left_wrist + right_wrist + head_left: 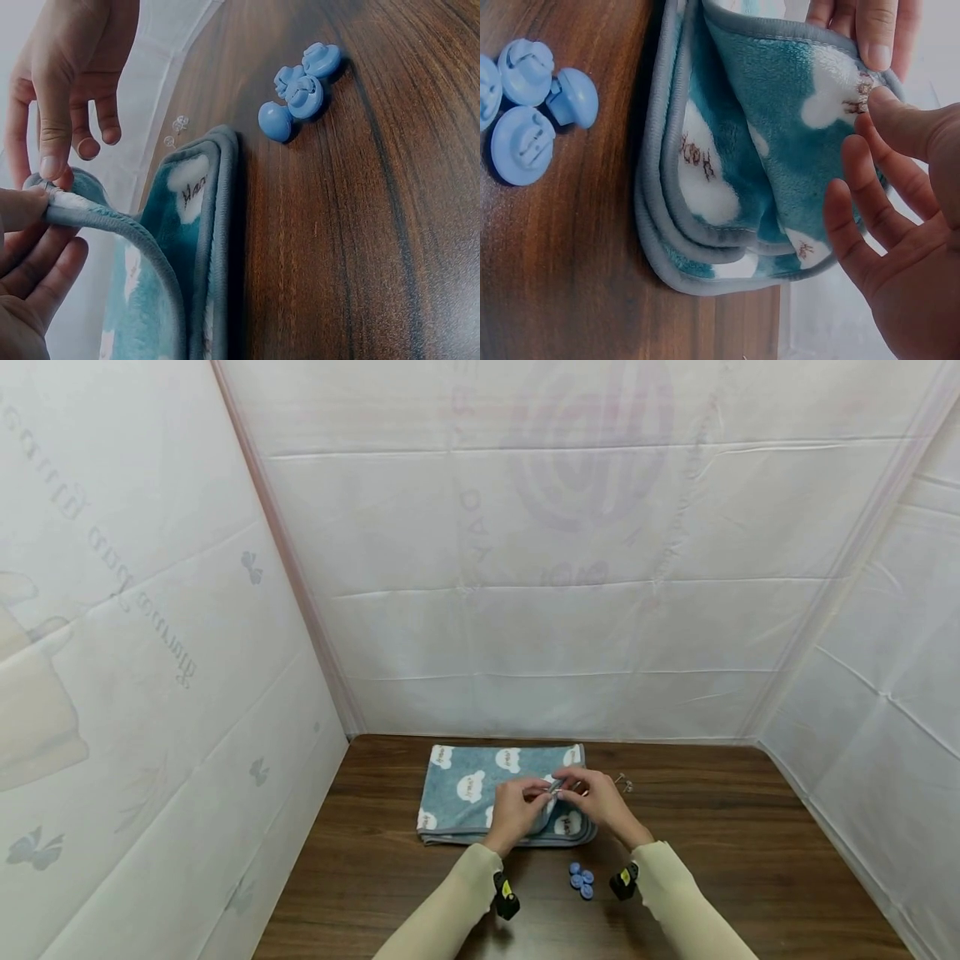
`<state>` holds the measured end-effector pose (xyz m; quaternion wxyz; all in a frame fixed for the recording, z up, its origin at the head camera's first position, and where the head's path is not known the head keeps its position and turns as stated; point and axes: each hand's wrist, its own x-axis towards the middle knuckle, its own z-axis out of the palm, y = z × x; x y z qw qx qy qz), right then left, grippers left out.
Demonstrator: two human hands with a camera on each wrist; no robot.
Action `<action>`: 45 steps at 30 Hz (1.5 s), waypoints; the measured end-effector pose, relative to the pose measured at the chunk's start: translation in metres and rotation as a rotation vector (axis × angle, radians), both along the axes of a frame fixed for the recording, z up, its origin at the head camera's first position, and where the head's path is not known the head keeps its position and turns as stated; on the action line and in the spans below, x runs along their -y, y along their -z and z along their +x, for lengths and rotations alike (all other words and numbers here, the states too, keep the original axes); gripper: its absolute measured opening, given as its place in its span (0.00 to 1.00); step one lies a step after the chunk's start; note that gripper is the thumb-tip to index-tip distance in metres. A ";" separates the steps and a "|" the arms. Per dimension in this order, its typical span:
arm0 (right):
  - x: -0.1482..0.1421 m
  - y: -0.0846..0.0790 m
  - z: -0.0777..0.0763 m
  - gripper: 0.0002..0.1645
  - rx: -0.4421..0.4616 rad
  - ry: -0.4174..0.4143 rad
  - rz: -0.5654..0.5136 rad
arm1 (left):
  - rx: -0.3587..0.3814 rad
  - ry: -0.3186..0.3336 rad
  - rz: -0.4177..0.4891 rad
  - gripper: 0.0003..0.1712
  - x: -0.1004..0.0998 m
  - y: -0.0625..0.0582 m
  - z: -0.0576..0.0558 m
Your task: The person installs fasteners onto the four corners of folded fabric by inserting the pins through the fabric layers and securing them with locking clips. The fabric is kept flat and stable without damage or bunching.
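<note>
A folded teal blanket (pixel 450 810) with grey edging and white cloud shapes lies on the table, its near right corner lifted and turned back. My left hand (pixel 515 814) pinches the lifted edge between thumb and fingers; in the left wrist view this hand (pixel 34 270) has its fingers beneath the cloth. At the same corner, my right hand (pixel 600 797) pinches the edge with thumb and forefinger. The right wrist view shows this right hand (pixel 907 217) with its other fingers spread along the cloth. Something small at the fingertips is mostly hidden; I cannot tell what it is.
Several blue round plastic clips (pixel 581 881) sit in a cluster on the wooden table (pixel 360 860), nearer me than the blanket. Small clear plastic pieces (pixel 627 787) lie just past my right hand. White sheeting (pixel 562 635) walls in the back and both sides.
</note>
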<state>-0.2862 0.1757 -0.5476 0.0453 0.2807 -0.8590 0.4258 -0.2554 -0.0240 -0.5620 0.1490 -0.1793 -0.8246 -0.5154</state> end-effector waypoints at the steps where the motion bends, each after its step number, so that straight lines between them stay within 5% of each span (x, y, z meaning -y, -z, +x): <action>1: 0.000 0.000 0.000 0.17 -0.004 0.002 0.002 | 0.004 0.002 0.002 0.08 0.000 0.000 0.000; 13: 0.003 0.000 0.003 0.08 0.008 0.065 0.003 | 0.044 0.045 -0.002 0.10 0.002 -0.001 0.006; 21: 0.003 -0.002 0.004 0.08 0.044 0.083 0.005 | -0.089 0.000 0.011 0.01 0.014 0.008 0.018; 26: 0.003 -0.002 0.003 0.06 0.033 0.091 0.003 | -0.176 0.043 -0.025 0.07 0.014 0.013 0.026; 31: 0.004 -0.001 0.004 0.06 -0.001 0.067 -0.013 | -0.172 0.188 -0.157 0.05 0.002 0.014 0.036; 35: 0.003 -0.001 0.004 0.06 0.004 0.054 -0.019 | -0.131 0.292 -0.356 0.02 -0.012 0.015 0.041; 40: 0.001 -0.003 0.007 0.07 0.053 0.054 -0.002 | -0.129 0.355 -0.628 0.10 -0.027 0.020 0.044; 45: 0.000 -0.005 0.008 0.07 0.063 0.061 -0.015 | -0.164 0.403 -0.708 0.14 -0.035 0.024 0.044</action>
